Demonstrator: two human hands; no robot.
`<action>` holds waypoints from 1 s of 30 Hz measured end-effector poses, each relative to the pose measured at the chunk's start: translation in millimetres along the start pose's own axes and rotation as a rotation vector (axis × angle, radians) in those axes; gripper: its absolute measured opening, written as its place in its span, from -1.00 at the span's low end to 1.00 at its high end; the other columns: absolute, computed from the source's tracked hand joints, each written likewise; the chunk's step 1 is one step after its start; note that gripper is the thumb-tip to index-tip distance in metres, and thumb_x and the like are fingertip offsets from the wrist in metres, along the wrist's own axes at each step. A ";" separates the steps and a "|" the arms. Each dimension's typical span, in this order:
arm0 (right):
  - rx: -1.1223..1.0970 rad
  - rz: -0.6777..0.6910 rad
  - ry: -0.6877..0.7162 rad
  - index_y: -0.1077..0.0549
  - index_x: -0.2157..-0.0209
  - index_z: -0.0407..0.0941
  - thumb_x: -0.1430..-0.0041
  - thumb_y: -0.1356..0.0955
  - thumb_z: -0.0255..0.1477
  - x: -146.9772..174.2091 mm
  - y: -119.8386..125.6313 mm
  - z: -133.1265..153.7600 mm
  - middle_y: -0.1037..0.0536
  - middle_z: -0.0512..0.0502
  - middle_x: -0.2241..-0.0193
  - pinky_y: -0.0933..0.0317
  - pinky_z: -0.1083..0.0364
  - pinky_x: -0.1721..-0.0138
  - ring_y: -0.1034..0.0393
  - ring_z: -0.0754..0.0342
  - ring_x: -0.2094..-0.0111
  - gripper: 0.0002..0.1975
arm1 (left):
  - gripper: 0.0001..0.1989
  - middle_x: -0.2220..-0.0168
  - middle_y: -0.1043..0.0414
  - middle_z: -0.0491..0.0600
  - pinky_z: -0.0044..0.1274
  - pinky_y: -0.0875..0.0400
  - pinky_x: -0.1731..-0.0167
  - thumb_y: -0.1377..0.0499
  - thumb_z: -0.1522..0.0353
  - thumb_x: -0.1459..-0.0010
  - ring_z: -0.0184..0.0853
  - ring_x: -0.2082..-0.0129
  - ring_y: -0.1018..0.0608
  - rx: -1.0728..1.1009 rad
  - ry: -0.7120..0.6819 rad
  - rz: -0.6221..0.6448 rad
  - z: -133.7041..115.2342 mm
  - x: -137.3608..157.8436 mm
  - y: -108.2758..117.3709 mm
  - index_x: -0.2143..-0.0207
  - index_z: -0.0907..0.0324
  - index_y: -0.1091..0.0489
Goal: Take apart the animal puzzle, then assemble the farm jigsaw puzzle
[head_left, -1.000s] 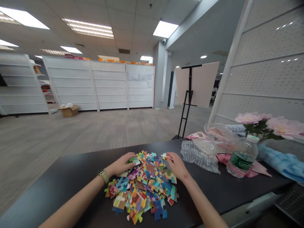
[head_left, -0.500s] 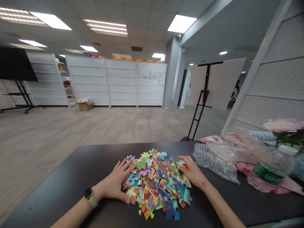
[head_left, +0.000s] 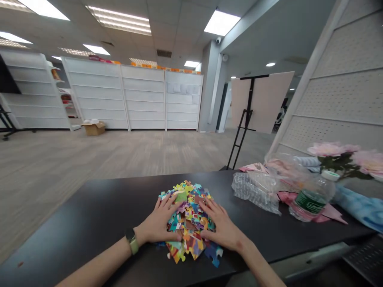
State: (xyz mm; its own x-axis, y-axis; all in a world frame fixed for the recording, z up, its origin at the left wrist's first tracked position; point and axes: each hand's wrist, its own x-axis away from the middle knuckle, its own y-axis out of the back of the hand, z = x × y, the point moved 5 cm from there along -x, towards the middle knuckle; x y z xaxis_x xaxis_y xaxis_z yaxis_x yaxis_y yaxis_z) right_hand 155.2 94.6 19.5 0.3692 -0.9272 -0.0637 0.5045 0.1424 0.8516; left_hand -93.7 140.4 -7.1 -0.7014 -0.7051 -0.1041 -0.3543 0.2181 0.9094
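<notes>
A heap of colourful jigsaw puzzle pieces lies on the dark table in front of me. Against the heap's left side rests my left hand, fingers spread and thumb stretched toward the front pieces. A watch with a pale green strap is on that wrist. My right hand lies over the right side of the heap, its fingers also apart. Both hands touch the pieces, and neither grips one. Pieces under the palms are hidden. A few blue pieces stick out at the front right.
To the right are bubble wrap, a clear bottle with a green label, pink cloth, a blue rolled item and pink flowers. Beyond the table stand an easel and white shelves.
My right hand has moved left onto the heap, and my hands are closer together. The pile looks narrower on its right. The camera view has turned to the right.
</notes>
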 end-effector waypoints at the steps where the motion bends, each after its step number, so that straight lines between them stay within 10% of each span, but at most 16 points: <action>1: 0.049 -0.013 0.006 -0.06 -0.39 0.13 -0.06 -0.44 0.07 1.2 -1.2 -0.4 0.04 -0.18 -0.43 0.30 -0.38 -0.35 0.21 -0.28 -0.43 -0.05 | 0.14 -0.48 0.30 0.10 0.21 0.31 -0.25 -0.24 -0.27 0.07 0.30 -0.41 0.16 0.007 0.007 -0.003 -3.9 -3.1 -1.8 -0.43 -0.16 0.17; 7: 0.110 -0.137 -0.010 -0.23 -0.33 0.02 -0.09 -0.42 0.05 5.9 6.8 -23.8 -0.10 -0.25 -0.39 0.05 -0.24 -0.33 0.02 -0.25 -0.39 -0.15 | 0.12 -0.48 0.35 0.14 0.27 0.35 -0.21 -0.22 -0.27 0.05 0.33 -0.41 0.22 0.063 0.029 0.039 -20.7 -22.0 -8.8 -0.43 -0.16 0.17; 12: 0.076 -0.164 0.007 -0.30 -0.29 -0.01 -0.17 -0.37 0.03 14.5 16.0 -38.1 -0.14 -0.25 -0.38 -0.03 -0.22 -0.31 -0.07 -0.24 -0.35 -0.26 | -0.33 -0.43 0.09 0.19 0.22 0.02 -0.17 0.11 -0.09 -0.35 0.26 -0.38 -0.03 0.037 0.251 -0.031 0.4 -70.3 10.7 -0.41 -0.10 0.05; 21: -0.003 -0.283 -0.004 -0.38 -0.21 -0.06 -0.33 -0.24 -0.05 17.3 17.6 -43.5 -0.29 -0.25 -0.29 -0.16 -0.15 -0.25 -0.25 -0.17 -0.26 -0.44 | -0.72 -0.06 -0.43 0.06 -0.27 -0.50 0.04 -0.19 0.25 -0.34 -0.21 0.04 -0.54 -0.014 0.140 0.015 14.8 -171.0 27.5 -0.03 0.17 -0.42; 30: 0.108 -0.280 0.087 -0.34 -0.24 -0.06 -0.31 -0.29 -0.11 17.0 13.7 -38.5 -0.29 -0.27 -0.29 -0.11 -0.23 -0.28 -0.16 -0.20 -0.31 -0.45 | -0.76 -0.02 -0.45 0.04 -0.33 -0.28 -0.16 -0.16 0.17 -0.29 -0.13 -0.10 -0.44 0.055 -0.144 -0.067 -5.1 -70.3 58.7 0.13 0.10 -0.48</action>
State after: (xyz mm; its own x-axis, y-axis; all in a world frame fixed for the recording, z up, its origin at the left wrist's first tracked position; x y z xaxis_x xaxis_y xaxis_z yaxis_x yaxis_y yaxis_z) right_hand 198.5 94.2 10.0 0.2955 -0.8913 -0.3438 0.5116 -0.1563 0.8449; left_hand -62.0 199.3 55.7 -0.7550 -0.6162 -0.2241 -0.4340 0.2134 0.8753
